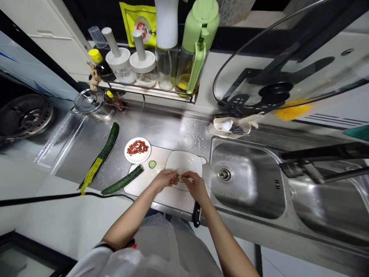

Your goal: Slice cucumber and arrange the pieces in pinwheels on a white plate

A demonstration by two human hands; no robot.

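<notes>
Over the near part of a white square plate [184,159], my left hand [166,179] and my right hand [193,182] pinch a small cucumber slice [180,178] between their fingertips. The plate rests on a pale cutting board [157,192]. Left of the plate, a cucumber slice with a dark green rim [152,164] lies flat on the board. A cut cucumber [123,180] lies partly on the board's left edge. Below my right wrist the black handle of a knife [196,214] sticks out past the board; its blade is hidden.
A small white plate of red pieces [137,150] touches the board's far left. Further left lie a whole cucumber with a yellow label [100,157] and a lidded pot [90,104]. A steel sink [248,181] is on the right. Jars and an oil bottle [197,50] stand on a rack.
</notes>
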